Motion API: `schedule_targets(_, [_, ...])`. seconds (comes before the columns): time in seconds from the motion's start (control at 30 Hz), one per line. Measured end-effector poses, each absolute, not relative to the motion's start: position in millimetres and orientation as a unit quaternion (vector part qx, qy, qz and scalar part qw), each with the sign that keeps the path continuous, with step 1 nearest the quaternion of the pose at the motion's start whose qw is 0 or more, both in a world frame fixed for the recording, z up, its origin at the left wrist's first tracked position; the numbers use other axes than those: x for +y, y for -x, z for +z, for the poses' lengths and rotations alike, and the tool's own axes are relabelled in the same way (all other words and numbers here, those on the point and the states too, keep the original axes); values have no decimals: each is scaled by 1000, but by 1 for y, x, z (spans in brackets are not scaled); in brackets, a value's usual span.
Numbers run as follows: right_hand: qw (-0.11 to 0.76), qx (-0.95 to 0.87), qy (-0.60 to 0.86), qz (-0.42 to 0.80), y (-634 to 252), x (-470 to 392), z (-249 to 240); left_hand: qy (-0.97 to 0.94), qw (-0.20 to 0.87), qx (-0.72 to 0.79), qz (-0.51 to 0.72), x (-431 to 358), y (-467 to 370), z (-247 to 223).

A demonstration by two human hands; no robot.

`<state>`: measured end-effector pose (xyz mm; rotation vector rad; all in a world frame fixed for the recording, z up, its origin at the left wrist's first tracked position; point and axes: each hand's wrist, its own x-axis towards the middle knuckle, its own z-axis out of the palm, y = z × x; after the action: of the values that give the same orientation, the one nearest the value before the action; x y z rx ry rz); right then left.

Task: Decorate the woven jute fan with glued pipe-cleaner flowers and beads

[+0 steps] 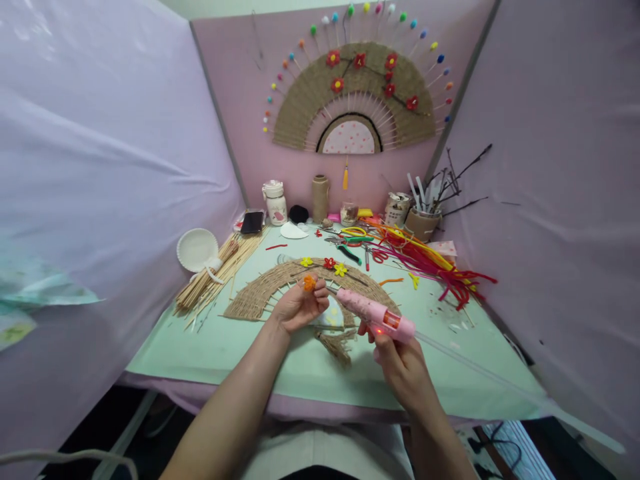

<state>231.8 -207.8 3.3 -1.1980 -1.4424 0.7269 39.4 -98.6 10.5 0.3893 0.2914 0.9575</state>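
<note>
Between the fingertips of my left hand (303,305) is a small orange flower (309,283). My right hand (400,363) is wrapped round a pink glue gun (373,312) with a small red light lit; its nozzle points left, close to the orange flower. A clear glue stick (465,363) sticks out of the gun's back end. Beneath both hands lies a twine-wrapped fan (250,297) on the table. On the fan's upper part are yellow flowers (341,269), a red flower (329,263) and a thin dark twig. A twine tassel (337,347) hangs from its lower edge.
Bundled sticks (205,287) and a white bowl (197,250) sit at the left. Colourful pipe cleaners (435,263), pliers (350,255) and red scissors (380,256) are at the right and back. Behind stand a white jar (275,202), twine roll (321,199) and branches. A finished fan (295,107) hangs above.
</note>
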Motion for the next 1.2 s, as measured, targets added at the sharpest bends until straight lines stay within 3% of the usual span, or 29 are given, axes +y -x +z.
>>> schedule_targets(0.77, [512, -642, 526, 220, -221, -202, 13, -197, 845, 210, 451, -101, -47, 8])
schedule_targets(1.2, [514, -640, 520, 237, -222, -201, 10, -203, 852, 186, 446, -101, -46, 4])
